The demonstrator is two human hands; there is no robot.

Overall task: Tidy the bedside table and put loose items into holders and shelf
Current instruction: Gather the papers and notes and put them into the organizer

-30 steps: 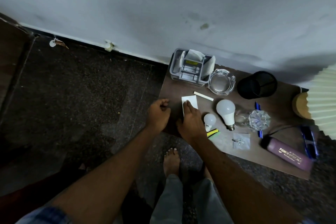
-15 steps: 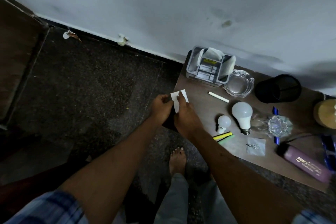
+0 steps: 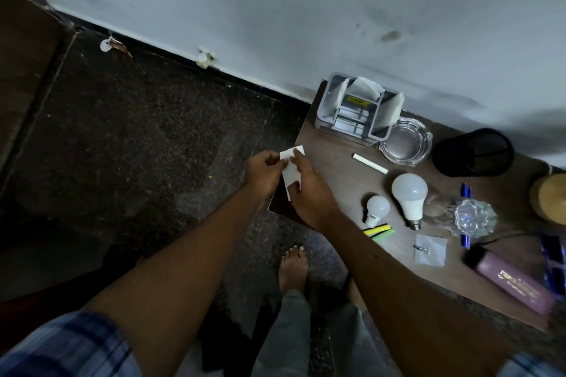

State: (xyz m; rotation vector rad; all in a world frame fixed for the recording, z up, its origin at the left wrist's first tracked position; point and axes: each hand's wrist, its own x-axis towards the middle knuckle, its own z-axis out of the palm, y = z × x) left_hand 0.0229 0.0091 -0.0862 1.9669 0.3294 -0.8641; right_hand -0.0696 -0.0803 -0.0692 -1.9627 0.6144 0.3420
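Both hands pinching a white paper (image 3: 291,176) over the tabletop's (image 3: 330,168) left edge: left hand (image 3: 265,173) at its left side, right hand (image 3: 309,190) on top.

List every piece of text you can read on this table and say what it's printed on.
Purple case: gold lettering, too blurred in this frame to read.
Grey organiser: a yellow label inside with dark marks, too small to read.
White paper held in both hands: no print visible.
Nothing else shows text.

head view | looks steeply down | near bedside table (image 3: 337,168) | single camera
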